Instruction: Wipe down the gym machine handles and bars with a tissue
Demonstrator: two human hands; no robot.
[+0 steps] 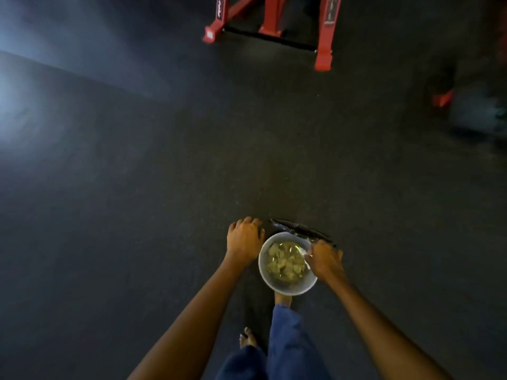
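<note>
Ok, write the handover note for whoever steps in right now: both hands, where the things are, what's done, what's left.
Left hand: fingers curled, beside the bucket rim; whether it touches the rim is unclear.
Right hand: over the bucket's right edge, pinching a white tissue.
Bucket: on the dark floor by the feet, holding yellowish crumpled pieces. A black object lies just behind it.
Red machine: further ahead, out of reach.
Done: tissue in hand.
Left: walk to the machine and wipe its handles and bars; none is being wiped now.
</note>
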